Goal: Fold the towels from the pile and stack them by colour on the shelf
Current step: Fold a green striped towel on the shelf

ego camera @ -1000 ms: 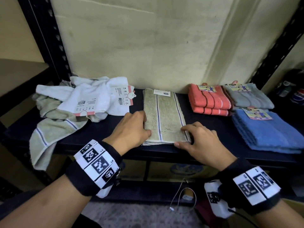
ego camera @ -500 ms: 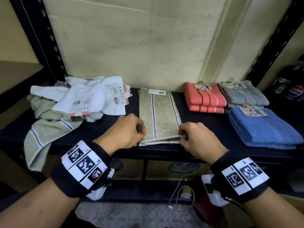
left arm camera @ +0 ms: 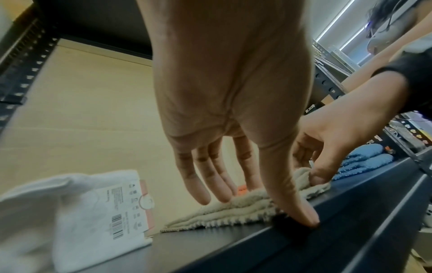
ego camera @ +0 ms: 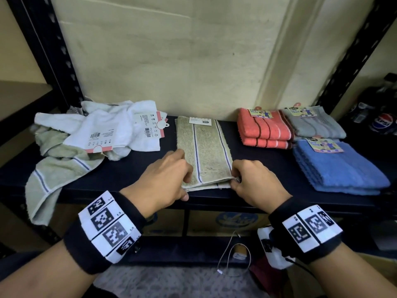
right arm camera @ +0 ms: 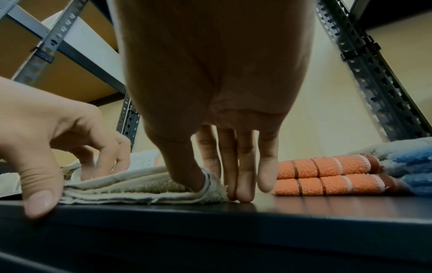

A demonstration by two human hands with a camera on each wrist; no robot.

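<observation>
Hands [ego camera: 165,179] flanked by towel pile [ego camera: 90,136], seemingly orange stack [ego camera: 265,131].

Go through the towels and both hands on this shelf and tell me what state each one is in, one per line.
beige striped towel: folded narrow, flat on the shelf
right hand: pinches its near right corner
left hand: fingers on its near left corner, thumb on the shelf edge
white towels: crumpled, unfolded
second beige towel: unfolded, hanging over the edge
orange towels: folded, stacked
grey towels: folded
blue towels: folded, stacked
</observation>
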